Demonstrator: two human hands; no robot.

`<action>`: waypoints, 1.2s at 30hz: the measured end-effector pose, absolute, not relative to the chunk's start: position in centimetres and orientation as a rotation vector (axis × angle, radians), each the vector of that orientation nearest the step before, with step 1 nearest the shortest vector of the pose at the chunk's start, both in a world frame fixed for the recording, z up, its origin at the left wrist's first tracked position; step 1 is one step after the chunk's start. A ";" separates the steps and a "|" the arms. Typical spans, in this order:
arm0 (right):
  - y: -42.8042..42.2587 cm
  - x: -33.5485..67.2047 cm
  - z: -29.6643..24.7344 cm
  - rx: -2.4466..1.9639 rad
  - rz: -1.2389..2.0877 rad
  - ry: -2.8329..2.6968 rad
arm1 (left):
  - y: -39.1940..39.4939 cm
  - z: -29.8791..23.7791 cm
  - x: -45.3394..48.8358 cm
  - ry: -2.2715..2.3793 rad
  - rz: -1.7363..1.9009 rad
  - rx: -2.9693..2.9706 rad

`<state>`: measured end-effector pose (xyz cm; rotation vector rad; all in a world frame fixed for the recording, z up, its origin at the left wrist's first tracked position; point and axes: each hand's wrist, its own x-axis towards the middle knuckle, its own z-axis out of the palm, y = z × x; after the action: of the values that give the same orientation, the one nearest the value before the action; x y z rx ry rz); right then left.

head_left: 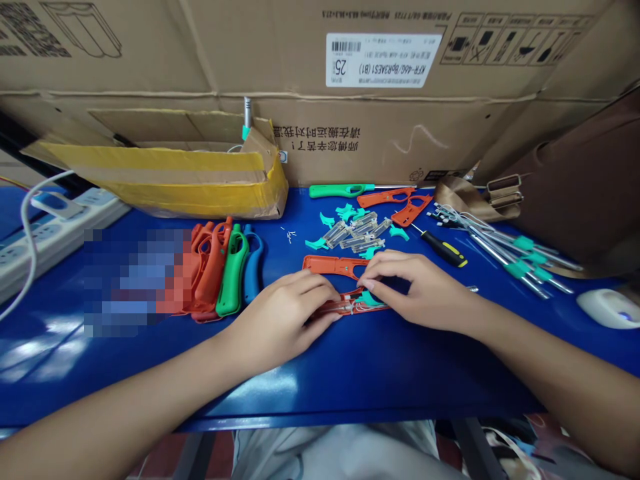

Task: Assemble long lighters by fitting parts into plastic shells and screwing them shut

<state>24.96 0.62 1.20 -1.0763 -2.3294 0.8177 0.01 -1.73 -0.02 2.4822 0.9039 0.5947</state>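
An open orange lighter shell (345, 307) lies on the blue table, with a clear fuel tank, thin white wires and a turquoise trigger (369, 299) inside. My left hand (287, 310) is closed around its left end, thumb at the near edge and fingers over the top. At its right end, my right hand (425, 290) has thumb and fingertips pinched together beside the trigger. What lies between those fingertips is too small to make out. Just behind, the matching orange shell half (333, 265) lies flat, its right end partly covered by my right fingers.
Clear tanks (357, 233) and turquoise triggers lie behind. A screwdriver (443, 248), metal lighter tubes (505, 257) and a white mouse (610, 308) are right. Coloured lighter bodies (233, 273), a yellow-taped box (200, 177) and a power strip (60, 227) are left. Cardboard (300, 73) walls the back.
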 end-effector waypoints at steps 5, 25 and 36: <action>1.2 25.9 2.3 -1.069 0.820 -2.357 | -1.7 0.2 -0.1 0.927 0.575 2.508; 0.9 26.9 2.4 -0.939 0.721 -2.654 | -1.7 0.5 -0.3 0.863 0.336 2.687; 0.9 26.6 2.7 -0.944 0.633 -2.754 | -1.7 0.5 -0.3 0.863 0.305 2.711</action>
<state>26.61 0.90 2.74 -0.9438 -2.7540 0.6332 -0.35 -1.67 0.47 2.7114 0.8630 0.3054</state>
